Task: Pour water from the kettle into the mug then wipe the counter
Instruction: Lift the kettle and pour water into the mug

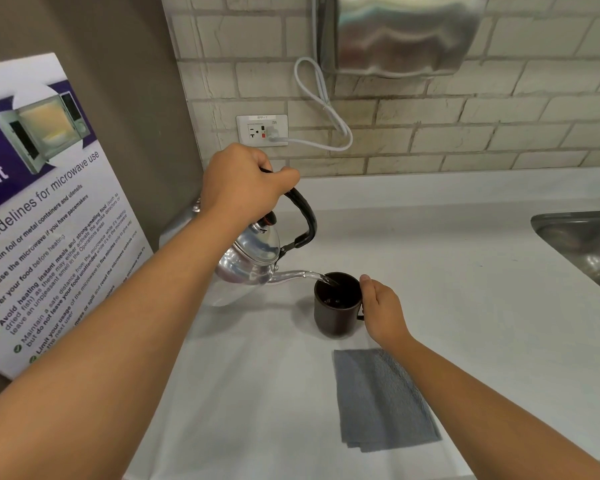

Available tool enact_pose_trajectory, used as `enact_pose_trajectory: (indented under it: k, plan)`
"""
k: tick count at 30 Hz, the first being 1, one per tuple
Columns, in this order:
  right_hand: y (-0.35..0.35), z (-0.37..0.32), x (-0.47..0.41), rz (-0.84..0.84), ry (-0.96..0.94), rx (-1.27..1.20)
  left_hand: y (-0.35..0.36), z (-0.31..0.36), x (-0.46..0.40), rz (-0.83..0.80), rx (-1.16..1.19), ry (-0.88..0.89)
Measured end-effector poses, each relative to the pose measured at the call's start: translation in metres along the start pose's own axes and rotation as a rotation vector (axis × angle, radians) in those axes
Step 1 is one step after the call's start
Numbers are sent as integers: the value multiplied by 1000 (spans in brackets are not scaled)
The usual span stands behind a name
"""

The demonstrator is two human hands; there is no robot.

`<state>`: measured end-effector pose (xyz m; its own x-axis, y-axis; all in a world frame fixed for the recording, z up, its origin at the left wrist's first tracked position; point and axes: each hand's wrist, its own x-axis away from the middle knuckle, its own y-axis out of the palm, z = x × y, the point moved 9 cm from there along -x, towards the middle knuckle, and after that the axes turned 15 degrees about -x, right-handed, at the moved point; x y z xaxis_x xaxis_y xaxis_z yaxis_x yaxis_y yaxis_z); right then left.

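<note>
My left hand (243, 183) grips the black handle of a shiny metal kettle (253, 258), which is tilted to the right above the white counter (465, 306). Water runs from its curved spout into a dark brown mug (336, 306) standing on the counter. My right hand (383, 311) holds the mug at its handle side, thumb by the rim. A folded grey cloth (381, 400) lies flat on the counter just in front of the mug, partly under my right forearm.
A steel sink (586, 244) is set into the counter at the right. A microwave-guidelines poster (49, 216) leans at the left. On the tiled wall are a socket (262, 130) with a white looped cable and a metal dispenser (402, 32) above.
</note>
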<state>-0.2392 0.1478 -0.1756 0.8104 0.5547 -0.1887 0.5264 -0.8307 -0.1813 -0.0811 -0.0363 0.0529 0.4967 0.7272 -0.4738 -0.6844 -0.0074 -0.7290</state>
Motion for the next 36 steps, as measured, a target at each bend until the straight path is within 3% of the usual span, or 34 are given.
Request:
enact_pose_trajectory:
  k: [8, 19, 30, 36]
  plan:
    - [0, 2, 0, 0, 19, -14, 2, -2, 2, 14, 20, 2]
    - [0, 0, 1, -12, 24, -17, 23, -47, 11, -15, 306, -186]
    - [1, 0, 2, -76, 134, -35, 33, -85, 11, -27, 436, -383]
    - [-8, -15, -12, -88, 159, 90, 33, -106, 8, 5, 533, -502]
